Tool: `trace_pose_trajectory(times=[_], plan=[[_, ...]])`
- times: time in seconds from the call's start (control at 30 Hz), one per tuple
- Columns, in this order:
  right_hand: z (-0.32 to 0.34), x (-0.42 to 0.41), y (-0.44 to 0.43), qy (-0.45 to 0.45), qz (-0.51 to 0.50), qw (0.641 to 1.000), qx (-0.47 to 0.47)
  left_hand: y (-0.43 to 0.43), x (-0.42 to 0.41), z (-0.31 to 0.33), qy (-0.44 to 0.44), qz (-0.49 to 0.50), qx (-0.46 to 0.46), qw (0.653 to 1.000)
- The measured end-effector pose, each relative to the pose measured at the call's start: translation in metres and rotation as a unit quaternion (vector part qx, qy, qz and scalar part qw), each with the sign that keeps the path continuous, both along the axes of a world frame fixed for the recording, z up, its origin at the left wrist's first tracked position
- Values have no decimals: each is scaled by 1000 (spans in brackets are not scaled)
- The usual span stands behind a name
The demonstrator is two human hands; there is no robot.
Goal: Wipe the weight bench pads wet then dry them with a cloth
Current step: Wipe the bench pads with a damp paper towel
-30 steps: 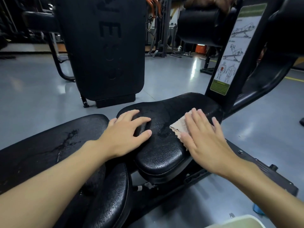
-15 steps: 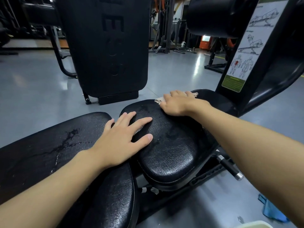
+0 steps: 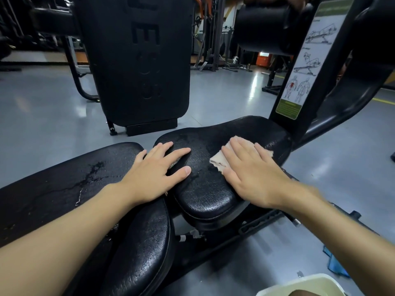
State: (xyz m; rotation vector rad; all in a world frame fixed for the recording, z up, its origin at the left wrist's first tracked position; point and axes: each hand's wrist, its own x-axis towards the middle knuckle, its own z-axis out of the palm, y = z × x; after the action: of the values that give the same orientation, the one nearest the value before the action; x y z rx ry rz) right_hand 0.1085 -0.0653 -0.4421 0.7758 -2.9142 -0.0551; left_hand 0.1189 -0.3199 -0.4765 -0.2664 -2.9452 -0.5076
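Seat pad [image 3: 205, 195]: black vinyl with a pebbled grain, a rounded saddle shape and a stitched seam along the near rim. Wet-looking speckle and streaks show toward its 12 o'clock end.

Cloth [image 3: 217, 162]: beige, nappy and crumpled. It lies on the seat pad at about 2 o'clock from the pad's middle. Frayed corners show past the fingers at 9 and 1 o'clock of the hand over it.

Right hand [image 3: 254, 178]: palm down on the cloth, fingers straight and only slightly fanned, pressing it flat to the vinyl. Nothing is pinched.

Left hand [image 3: 154, 177]: palm down, fingers spread wide and thumb out, resting on the seat pad's 9 o'clock edge. The heel of the hand sits over the gap toward the long pad [image 3: 53, 189]. It holds nothing.

Long pad: at 9 o'clock of the seat, same black vinyl. The surface is cracked in a branching line with pale flecks, and the near bolster is glossy and rounded.

Surroundings:
- Upright panel [image 3: 136, 60] at 12 o'clock: matte black, slab-shaped with rounded lower corners, embossed letters and circles.
- Placard [image 3: 305, 67] at 2 o'clock: white with line drawings of exercises and a green band at the foot, fixed to a black steel post.
- Roller pad [image 3: 263, 28] at 1 o'clock: a black cylinder.
- Floor [image 3: 42, 116]: smooth grey with glossy reflections.
- Bucket [image 3: 299, 283] at 5 o'clock: pale plastic rim, with a blue rag [image 3: 333, 263] just beyond it.
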Motion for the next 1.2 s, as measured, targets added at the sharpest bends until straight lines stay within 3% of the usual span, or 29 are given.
trace_pose_trajectory(times=[0.27,0.63,0.8,1.0,1.2], plan=[[-8,22,8,-5,-12,1000,-26,-7,10,6,9,30,3,1000],[11,-112,-85,-57,-52,996,46,-13,8,-7,23,13,-1,1000],[18,-132,-105,-85,-66,992,65,-16,5,-10,24,13,2,1000],[5,-96,-81,-31,-16,998,46,-15,8,-6,13,12,6,1000],[-5,2,-37,30,28,999,15,-13,12,-4,13,13,14,1000]])
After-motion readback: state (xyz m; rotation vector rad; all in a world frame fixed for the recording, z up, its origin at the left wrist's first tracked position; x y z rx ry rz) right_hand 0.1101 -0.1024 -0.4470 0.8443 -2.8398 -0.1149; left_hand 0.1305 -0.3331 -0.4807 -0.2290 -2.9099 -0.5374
